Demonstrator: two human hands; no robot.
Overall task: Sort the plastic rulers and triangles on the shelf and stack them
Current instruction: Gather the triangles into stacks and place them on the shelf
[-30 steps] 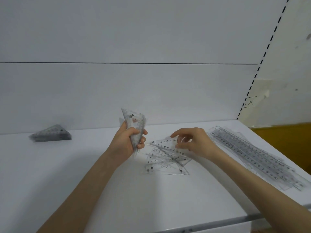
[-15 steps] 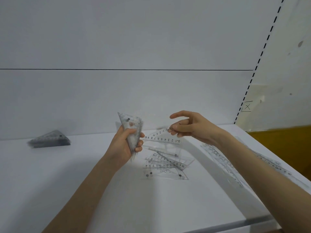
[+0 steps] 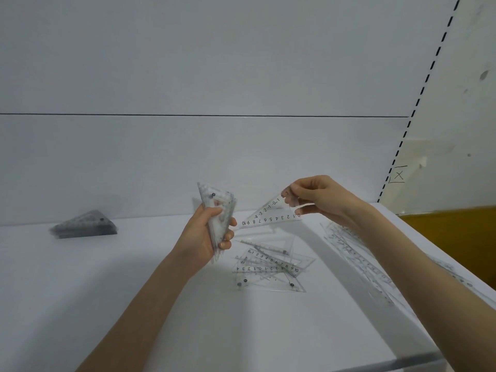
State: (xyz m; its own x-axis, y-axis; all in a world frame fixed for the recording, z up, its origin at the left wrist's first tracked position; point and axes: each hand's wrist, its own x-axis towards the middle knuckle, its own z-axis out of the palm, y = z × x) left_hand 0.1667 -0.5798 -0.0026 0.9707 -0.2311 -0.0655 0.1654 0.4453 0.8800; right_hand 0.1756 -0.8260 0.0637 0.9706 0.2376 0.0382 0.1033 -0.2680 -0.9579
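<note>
We are partway through gathering the triangles. Our left hand (image 3: pixel 206 237) is curled round a bundle (image 3: pixel 218 208) of clear triangles, held upright above and to the left of the loose pile (image 3: pixel 271 267) on the shelf (image 3: pixel 134 304). Our right hand (image 3: pixel 319 197) pinches one triangle (image 3: pixel 271 214) by its short end between thumb and fingers, directly above the pile. Its long tip reaches almost to the left fingers; we cannot tell whether it touches them.

Next, we judge, this triangle must be turned to match the bundle and slid flat against it. The left fingers need to loosen just enough to admit it without letting the rest fan out. The plastic looks thin and slick, so a slip is possible.

Several overlapping triangles lie in the pile. Right of the pile lie the rulers (image 3: pixel 357 264), partly under our right forearm and running toward the front edge (image 3: pixel 402 362), so a careless sweep of that arm could push them off. Far left of the pile sits a dark stack (image 3: pixel 83 225), blurred, near the back panel (image 3: pixel 241 157). Between pile and stack the shelf offers broad room to set the bundle down.
</note>
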